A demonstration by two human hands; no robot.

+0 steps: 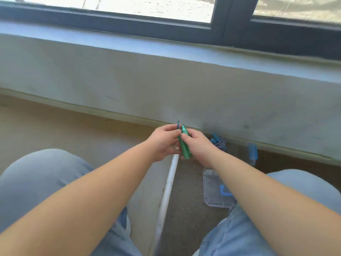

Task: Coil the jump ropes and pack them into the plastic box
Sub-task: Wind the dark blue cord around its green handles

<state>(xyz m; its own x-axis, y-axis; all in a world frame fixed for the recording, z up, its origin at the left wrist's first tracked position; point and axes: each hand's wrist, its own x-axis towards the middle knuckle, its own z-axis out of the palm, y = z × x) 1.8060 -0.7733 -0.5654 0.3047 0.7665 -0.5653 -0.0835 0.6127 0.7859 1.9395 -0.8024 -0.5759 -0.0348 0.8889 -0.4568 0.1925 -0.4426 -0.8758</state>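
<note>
Green plastic jump-rope handles point(184, 145) stand almost upright between your hands. Your left hand point(162, 143) curls its fingers round their upper end, and your right hand point(198, 146) wraps them from the other side, the two hands pressed close together. A dark sliver pokes up above your fingertips. It may be the cord, but it is too small to tell, and no coil shows in your grip.

Just beyond your right hand, a second jump rope with blue handles and blue-and-white braided cord point(220, 142) lies bunched on the floor point(73, 130), outside the box. Nearer you, the clear plastic box with a blue clip point(212, 191) sits on the floor, partly hidden by your right forearm. The part that shows looks empty. Another blue-and-clear piece point(252, 152) stands by the wall; whether it is the lid I cannot tell.

By my reading, nothing is packed yet. The green rope is in hand, and both ropes have yet to go into the box.
</note>
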